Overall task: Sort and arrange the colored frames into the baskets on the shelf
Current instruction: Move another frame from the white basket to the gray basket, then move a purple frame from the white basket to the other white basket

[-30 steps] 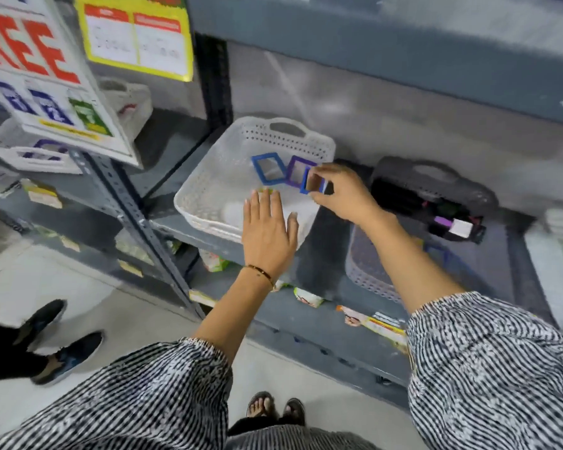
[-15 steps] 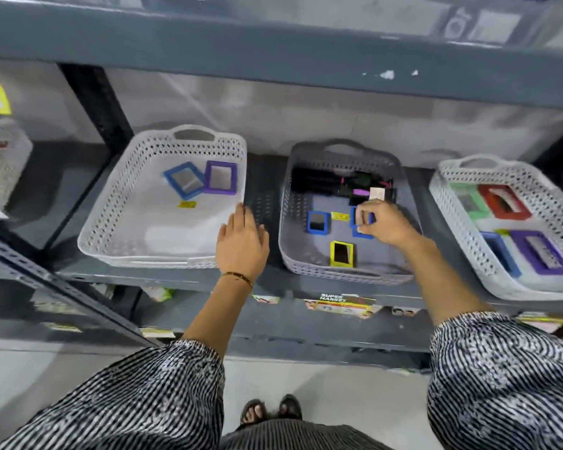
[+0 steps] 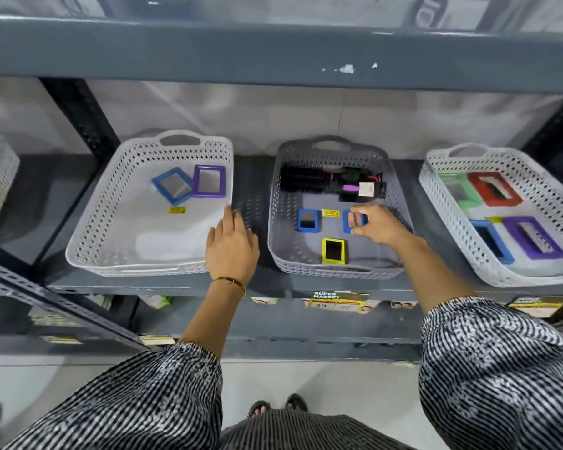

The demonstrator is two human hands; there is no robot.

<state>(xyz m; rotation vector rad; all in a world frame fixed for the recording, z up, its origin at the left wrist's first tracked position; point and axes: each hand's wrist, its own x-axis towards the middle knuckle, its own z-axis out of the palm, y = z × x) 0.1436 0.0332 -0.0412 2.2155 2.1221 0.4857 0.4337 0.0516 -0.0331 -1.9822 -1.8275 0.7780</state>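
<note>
Okay, head view: right hand (image 3: 376,226) pinches a small blue frame (image 3: 351,221) in the grey basket (image 3: 285,248), probably placing it beside another blue frame (image 3: 308,219) to group colours. Its long axis is unclear under the fingers. Left hand (image 3: 231,248) lies flat and empty, steadying against the white basket (image 3: 111,222).

blue frame (image 3: 347,221) in grey basket (image 3: 275,203), flat, fingers (image 3: 358,219) on it
</note>
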